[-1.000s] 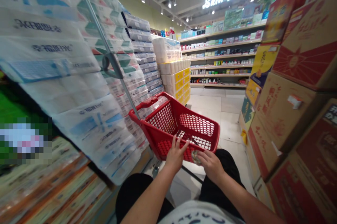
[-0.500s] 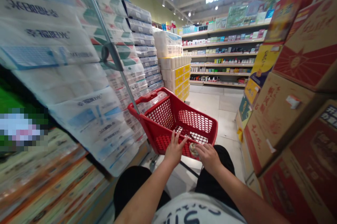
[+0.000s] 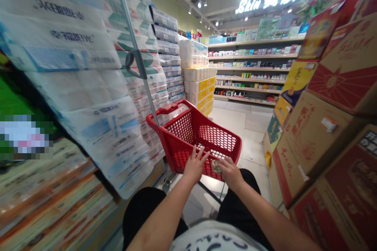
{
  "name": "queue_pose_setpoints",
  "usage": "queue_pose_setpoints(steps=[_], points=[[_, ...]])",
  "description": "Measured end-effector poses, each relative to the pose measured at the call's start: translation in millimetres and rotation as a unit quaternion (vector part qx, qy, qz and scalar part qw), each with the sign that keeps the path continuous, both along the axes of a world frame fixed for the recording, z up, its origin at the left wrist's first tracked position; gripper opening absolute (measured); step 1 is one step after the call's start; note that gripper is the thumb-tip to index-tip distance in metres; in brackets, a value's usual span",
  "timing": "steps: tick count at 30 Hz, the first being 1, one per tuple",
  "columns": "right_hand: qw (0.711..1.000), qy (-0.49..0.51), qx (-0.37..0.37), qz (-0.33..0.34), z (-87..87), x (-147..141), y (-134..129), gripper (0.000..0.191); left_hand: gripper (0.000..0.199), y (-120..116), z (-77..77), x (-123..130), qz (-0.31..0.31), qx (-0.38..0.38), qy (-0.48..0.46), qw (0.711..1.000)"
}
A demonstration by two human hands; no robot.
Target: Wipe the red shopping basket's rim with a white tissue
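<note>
A red plastic shopping cart point(image 3: 183, 160) with a perforated basket stands in front of my knees, and a tall metal pole rises at its handle end. My left hand point(image 3: 194, 166) rests at the near rim of the basket, its fingers stretched and spread, holding nothing. Beside it, my right hand point(image 3: 231, 170) is closed on a crumpled pale cloth point(image 3: 216, 166) against the near side wall of the basket. Part of the cloth is hidden under the fingers. Through the holes in the basket floor, light floor tiles show.
Packs of tissue rolls point(image 3: 97, 90) are piled high on the left, with yellow-and-white packs point(image 3: 203, 94) farther on. Cardboard cartons point(image 3: 312, 129) line the right side. Shelves of small goods point(image 3: 250, 66) stand at the back beyond the tiled aisle point(image 3: 229, 119).
The view has shifted slightly, so the piles and shelves sit a little lower and farther right. Both hands stay at the cart's near side, the right still with the cloth.
</note>
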State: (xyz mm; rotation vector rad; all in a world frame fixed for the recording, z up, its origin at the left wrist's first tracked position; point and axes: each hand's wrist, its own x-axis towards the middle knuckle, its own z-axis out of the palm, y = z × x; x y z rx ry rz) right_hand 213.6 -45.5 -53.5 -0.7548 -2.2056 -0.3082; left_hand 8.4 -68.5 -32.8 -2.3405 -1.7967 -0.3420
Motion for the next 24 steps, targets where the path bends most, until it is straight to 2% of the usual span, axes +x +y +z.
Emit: queue_pose_setpoints(steps=[3,7,13,18,21,24], points=[[1.0,-0.003,-0.013,-0.006,-2.2,-8,7,0.019,0.069,4,2.3,-3,0.025,0.0,-0.002,1.0],[1.0,-0.016,-0.012,-0.002,-2.1,-24,6,0.021,0.068,6,-4.6,-12,0.034,0.013,0.013,0.999],[0.998,-0.034,0.046,0.007,-9.4,-39,-5,0.023,0.066,0,-15.3,-24,0.028,0.022,-0.002,0.999],[0.991,-0.1,0.088,0.03,-18.2,-45,-6,0.019,0.064,-7,-13.1,-27,0.023,0.023,-0.025,0.999],[0.989,-0.108,0.095,0.046,-15.3,-44,-2,0.018,0.063,-8,-11.0,-27,0.02,0.024,-0.036,0.999],[0.988,-0.122,0.086,0.031,-10.6,-40,0,0.019,0.06,-6,-9.4,-26,0.022,0.021,-0.046,0.998]])
